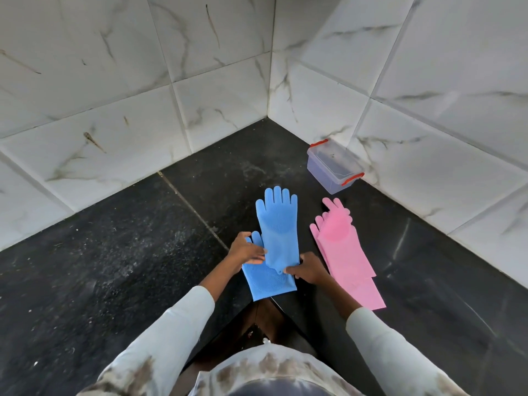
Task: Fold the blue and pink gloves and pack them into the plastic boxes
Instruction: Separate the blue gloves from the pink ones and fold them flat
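Presently we find two blue gloves at the near edge of the counter (114, 252), just above the inner corner where its two runs meet. The upper blue glove (278, 224) lies with its long axis running away from us toward the back corner, fingertips far, cuff near. It overlaps the lower blue glove (267, 284), whose cuff reaches the counter's near edge and whose fingers show only as tips beside the left hand.

The left hand (247, 248) rests on the left margin of the upper glove, fingers laid over the lower glove's fingertips; we cannot tell whether it pinches or merely presses. The right hand (307, 268) is closed on the cuff of the upper glove at its near right corner, thumb and fingers gripping the edge.

The relation that governs the fold, in our judgement: both hands sit at the cuff end, so the glove's length extends wholly beyond them, away from the body. A fold would bring the far fingertips back toward the hands, or carry the cuff forward over the palm.

The pink gloves (347, 252) lie stacked just right of the right hand (untouched, still unfolded). One plastic box (333, 170) stands open against the right wall, nearer the right hand.
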